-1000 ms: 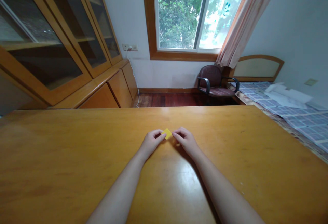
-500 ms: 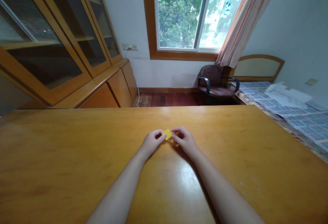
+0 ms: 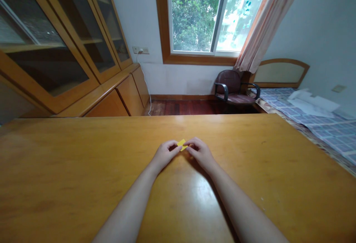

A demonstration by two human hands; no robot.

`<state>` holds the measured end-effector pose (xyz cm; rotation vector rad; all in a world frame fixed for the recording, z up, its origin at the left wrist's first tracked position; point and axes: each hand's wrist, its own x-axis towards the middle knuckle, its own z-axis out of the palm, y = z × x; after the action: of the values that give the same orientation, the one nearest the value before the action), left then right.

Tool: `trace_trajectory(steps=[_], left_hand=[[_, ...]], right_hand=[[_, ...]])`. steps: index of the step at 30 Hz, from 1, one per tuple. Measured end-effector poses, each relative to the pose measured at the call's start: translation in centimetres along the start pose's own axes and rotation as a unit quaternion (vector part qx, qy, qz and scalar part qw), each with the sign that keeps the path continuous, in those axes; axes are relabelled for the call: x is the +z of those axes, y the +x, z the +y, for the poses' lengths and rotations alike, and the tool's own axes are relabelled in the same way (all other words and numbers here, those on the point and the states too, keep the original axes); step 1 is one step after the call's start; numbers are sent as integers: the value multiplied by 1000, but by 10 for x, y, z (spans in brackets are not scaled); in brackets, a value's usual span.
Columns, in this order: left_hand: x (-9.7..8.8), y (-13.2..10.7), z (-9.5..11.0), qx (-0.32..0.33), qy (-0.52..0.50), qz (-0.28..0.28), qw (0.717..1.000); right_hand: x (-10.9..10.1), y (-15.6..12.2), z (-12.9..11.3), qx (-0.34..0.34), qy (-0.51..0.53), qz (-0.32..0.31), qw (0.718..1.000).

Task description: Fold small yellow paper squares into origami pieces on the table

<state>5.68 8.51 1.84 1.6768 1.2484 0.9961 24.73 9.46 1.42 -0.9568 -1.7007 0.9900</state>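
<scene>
A small yellow piece of paper [image 3: 181, 142] is held just over the middle of the wooden table, with a crease or bend across it. My left hand [image 3: 163, 155] pinches its left side between thumb and fingers. From the other side, my right hand [image 3: 204, 155] has its thumb and forefinger closed at the paper's right part, the fingertip lying over it. Both thumbs are close together at the near edge. The fingers behind the paper are partly hidden.
The wooden table [image 3: 83, 168] spreads wide around both forearms. Beyond it stand a glass-door cabinet [image 3: 91, 46] on the left, a brown armchair [image 3: 232, 87] by the window, and a bed [image 3: 311, 113] with a checked cover on the right.
The yellow paper was flatter and more square; now it looks bent across the middle. My right fingertips have moved left onto it.
</scene>
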Motion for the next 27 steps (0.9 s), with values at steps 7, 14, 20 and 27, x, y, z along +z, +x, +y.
trace_trajectory(steps=[7,14,20,27], left_hand=[[0,1,-2,-2,10,0,1000],[0,1,-2,-13,2,1,1000],[-1,1,-4,-8,1,-10,1000],[-1,0,0,15,18,-29,999]], right_hand=[[0,0,5,-4,2,1,1000],[0,1,7,-13,27,-11,999],[1,2,11,13,55,-12,998],[3,1,13,40,75,1,996]])
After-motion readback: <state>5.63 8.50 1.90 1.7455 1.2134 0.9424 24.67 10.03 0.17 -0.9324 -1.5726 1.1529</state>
